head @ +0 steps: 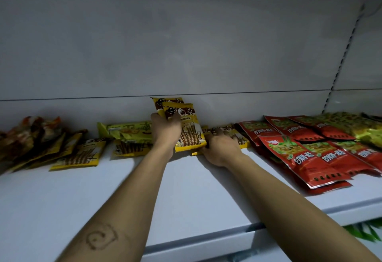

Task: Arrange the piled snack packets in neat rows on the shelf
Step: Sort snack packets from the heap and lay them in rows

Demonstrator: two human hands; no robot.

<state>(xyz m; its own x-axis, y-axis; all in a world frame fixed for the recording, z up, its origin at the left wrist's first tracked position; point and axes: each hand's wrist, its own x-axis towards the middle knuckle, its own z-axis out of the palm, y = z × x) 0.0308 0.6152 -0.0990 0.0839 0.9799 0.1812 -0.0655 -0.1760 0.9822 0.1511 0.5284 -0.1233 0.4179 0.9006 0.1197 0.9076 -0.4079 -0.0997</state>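
At the far left, a loose pile of packets [31, 137] lies on the white shelf [186, 189]. My left hand [165, 131] grips two upright yellow packets [187, 125] near the back wall. Just beside it, my right hand [221, 148] bends its fingers over the flat yellow packets [232, 132]. The red packets [306, 156] lie in rows at the right.

White shelf [62, 199], grey back panel [186, 44], slotted upright [339, 71] at right, dim light

You see dim, flat light, with soft shadows falling on the shelf [62, 199]. The wide lens bends lines at the right edge, and the lower right corner smears with blur.
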